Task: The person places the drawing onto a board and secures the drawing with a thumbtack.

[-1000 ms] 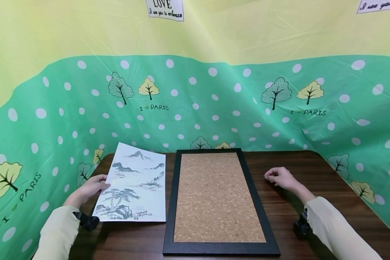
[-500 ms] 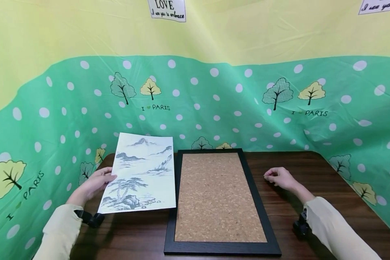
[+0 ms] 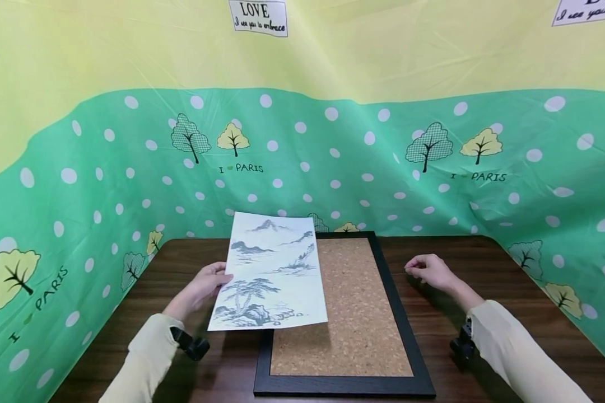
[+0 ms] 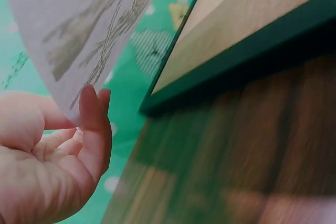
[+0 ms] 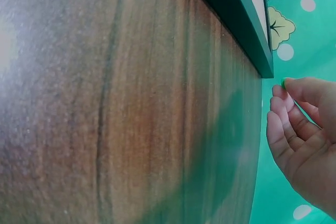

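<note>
Left grip (image 3: 201,286) pinches the left edge of the landscape sheet (image 3: 269,266). Sheet held aloft, partly over the left side of the cork board (image 3: 365,313), shadow falling on the cork. Board lies on the bench (image 3: 191,252), its black frame (image 3: 343,386) around it. Right grip (image 3: 432,271) waits near the board's right side, pinching a small green thing (image 5: 284,83), mostly hidden; can't tell what. Progress, my judgement: sheet lifted and partway across; laying it on the cork not yet done, nothing seen fastening it.
</note>
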Motion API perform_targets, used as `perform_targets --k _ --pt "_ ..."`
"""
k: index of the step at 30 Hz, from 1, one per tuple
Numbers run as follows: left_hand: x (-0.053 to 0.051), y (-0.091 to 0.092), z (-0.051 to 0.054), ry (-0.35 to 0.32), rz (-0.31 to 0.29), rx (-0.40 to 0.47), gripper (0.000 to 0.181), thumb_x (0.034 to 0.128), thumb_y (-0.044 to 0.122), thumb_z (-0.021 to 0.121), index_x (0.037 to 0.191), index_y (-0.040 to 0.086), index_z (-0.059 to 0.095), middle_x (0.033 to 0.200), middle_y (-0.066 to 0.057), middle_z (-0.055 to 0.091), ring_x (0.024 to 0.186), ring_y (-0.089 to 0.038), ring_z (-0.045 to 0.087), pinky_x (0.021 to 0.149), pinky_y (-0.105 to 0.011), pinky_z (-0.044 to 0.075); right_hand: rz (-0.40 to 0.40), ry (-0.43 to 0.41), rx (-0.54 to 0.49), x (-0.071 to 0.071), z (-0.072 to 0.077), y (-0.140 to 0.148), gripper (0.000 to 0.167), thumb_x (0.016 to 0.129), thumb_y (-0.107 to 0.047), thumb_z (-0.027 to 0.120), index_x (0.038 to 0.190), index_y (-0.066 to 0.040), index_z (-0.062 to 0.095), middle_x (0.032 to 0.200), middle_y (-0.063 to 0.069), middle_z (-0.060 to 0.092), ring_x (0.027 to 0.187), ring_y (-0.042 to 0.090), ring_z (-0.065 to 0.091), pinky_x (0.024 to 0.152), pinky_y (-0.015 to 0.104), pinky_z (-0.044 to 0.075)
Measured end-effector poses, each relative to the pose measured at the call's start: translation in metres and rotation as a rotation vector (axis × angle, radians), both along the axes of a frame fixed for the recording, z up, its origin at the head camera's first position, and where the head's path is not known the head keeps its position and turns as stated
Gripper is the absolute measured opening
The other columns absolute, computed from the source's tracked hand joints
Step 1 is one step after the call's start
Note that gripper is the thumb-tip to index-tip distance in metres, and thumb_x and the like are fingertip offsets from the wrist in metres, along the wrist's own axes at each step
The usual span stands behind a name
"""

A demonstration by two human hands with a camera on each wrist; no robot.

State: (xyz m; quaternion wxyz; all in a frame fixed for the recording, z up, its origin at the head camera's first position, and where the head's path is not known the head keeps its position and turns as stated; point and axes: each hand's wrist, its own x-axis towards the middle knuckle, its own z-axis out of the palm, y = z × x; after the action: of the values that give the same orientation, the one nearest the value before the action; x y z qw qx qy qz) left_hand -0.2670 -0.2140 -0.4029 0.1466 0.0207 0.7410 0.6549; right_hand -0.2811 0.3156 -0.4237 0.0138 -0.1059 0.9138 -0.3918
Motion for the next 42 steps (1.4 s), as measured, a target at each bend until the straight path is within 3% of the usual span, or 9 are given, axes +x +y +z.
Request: perform_targets --k 8,14,19,26,33,42 --pt "0.006 0.053 -0.018 -0.01 0.036 0.045 0.03 0.0892 -0.005 0.045 0.118 -0.012 0.04 0.087 -0.006 0.063 0.07 -0.011 0.06 0.062 -0.024 0.049 0.007 0.019 0.003 0.0 0.005 -0.004 0.018 0.089 -0.006 0.054 0.095 0.009 0.061 0.086 0.019 0.061 0.073 0.025 0.053 0.06 0.035 0.05" --pt "0.018 0.09 -0.029 0.008 0.078 0.03 0.026 0.0879 -0.006 0.046 0.114 -0.011 0.044 0.089 -0.011 0.063 0.068 -0.012 0.059 0.06 -0.026 0.049 -0.001 0.028 0.011 -0.001 0.003 -0.005 0.016 0.088 -0.005 0.055 0.094 0.008 0.061 0.084 0.017 0.06 0.073 0.025 0.053 0.059 0.035 0.05" --pt "0.029 0.112 -0.033 0.058 0.048 -0.021 0.028 0.0872 -0.006 0.047 0.114 -0.011 0.044 0.091 -0.014 0.062 0.067 -0.012 0.058 0.058 -0.027 0.05 -0.011 0.022 0.01 -0.002 0.0 -0.005 0.016 0.088 -0.005 0.055 0.095 0.007 0.062 0.085 0.018 0.06 0.073 0.026 0.053 0.059 0.035 0.049" --pt "0.036 0.126 -0.033 0.137 -0.007 -0.109 0.029 0.0852 -0.007 0.048 0.114 -0.01 0.044 0.093 -0.017 0.061 0.068 -0.013 0.055 0.058 -0.026 0.046 -0.025 0.01 0.004 -0.003 -0.004 -0.004 0.017 0.089 -0.007 0.055 0.096 0.007 0.062 0.086 0.017 0.061 0.073 0.025 0.053 0.06 0.034 0.049" --pt "0.036 0.133 -0.035 0.218 0.003 -0.202 0.031 0.0808 -0.006 0.052 0.111 -0.011 0.048 0.09 -0.016 0.06 0.074 -0.016 0.054 0.063 -0.025 0.044 -0.024 0.007 0.007 -0.005 -0.006 -0.004 0.016 0.088 -0.007 0.055 0.096 0.006 0.062 0.085 0.015 0.06 0.073 0.024 0.053 0.06 0.033 0.049" --pt "0.035 0.133 -0.037 0.259 0.003 -0.301 0.029 0.0804 -0.005 0.055 0.108 -0.01 0.05 0.09 -0.015 0.058 0.077 -0.02 0.053 0.065 -0.029 0.045 -0.004 0.014 0.014 -0.005 -0.005 -0.006 0.015 0.088 -0.005 0.055 0.095 0.006 0.062 0.085 0.015 0.061 0.072 0.024 0.053 0.059 0.034 0.05"
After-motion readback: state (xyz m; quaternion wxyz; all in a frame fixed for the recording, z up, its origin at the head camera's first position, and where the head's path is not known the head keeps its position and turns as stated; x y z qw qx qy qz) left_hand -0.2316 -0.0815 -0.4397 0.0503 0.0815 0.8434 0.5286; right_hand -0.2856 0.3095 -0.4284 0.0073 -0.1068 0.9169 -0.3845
